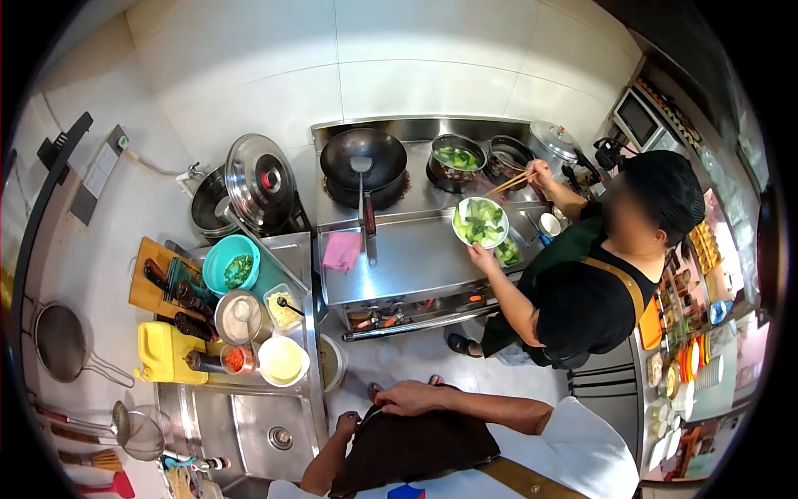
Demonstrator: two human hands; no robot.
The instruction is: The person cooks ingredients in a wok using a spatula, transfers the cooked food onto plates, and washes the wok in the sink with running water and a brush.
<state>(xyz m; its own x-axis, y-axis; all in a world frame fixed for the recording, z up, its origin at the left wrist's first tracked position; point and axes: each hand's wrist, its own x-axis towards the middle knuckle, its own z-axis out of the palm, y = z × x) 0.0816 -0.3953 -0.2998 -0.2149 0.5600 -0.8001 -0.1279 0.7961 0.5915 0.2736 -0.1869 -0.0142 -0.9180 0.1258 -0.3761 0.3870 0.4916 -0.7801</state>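
Observation:
My left hand [347,423] is at the left edge of the dark brown apron [416,453], its fingers curled in against the cloth. Across the apron's upper part lies my right hand [409,398], its bent fingers closed on the fabric near the left hand. At the right a co-worker [594,291] in a black cap and green apron holds a white bowl of green vegetables [480,223] in one hand and chopsticks [512,183] in the other.
A wok [363,160] and a pot of greens [457,158] sit on the stove. Left are a pink cloth [342,251], a teal bowl [231,263], a yellow jug [170,353] and a sink [266,424]. The co-worker stands close by on the right.

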